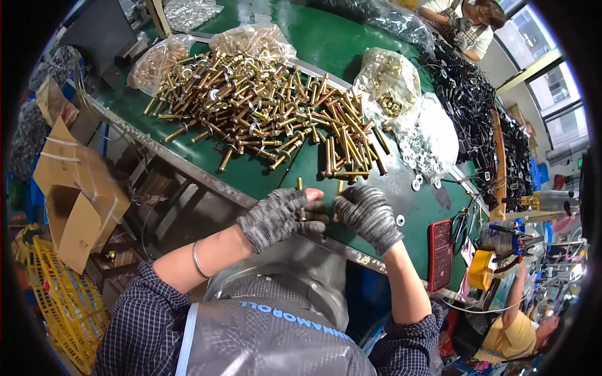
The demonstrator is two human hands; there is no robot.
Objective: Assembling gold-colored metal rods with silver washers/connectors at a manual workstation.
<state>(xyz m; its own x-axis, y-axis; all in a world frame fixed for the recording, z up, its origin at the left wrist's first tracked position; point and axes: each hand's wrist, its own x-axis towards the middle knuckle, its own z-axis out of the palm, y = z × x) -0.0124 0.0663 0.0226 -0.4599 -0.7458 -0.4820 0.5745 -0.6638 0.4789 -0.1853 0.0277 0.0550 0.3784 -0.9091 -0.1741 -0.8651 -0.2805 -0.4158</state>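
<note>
My left hand (pixel 279 215), in a grey knit glove with bare fingertips, grips a brass bolt (pixel 300 185) that stands upright out of the fist at the near edge of the green table (pixel 263 175). My right hand (pixel 367 213), gloved the same way, holds a second brass bolt (pixel 339 188) just to the right; the two hands touch. A large heap of brass bolts with washers (pixel 269 106) lies right beyond both hands.
Clear bags of brass parts (pixel 389 81) and a pile of white washers (pixel 429 141) sit at the back right. A red phone (pixel 440 254) lies by my right wrist. Cardboard boxes (pixel 75 188) and a yellow crate (pixel 59 301) stand at left. Other people work at far top right and lower right.
</note>
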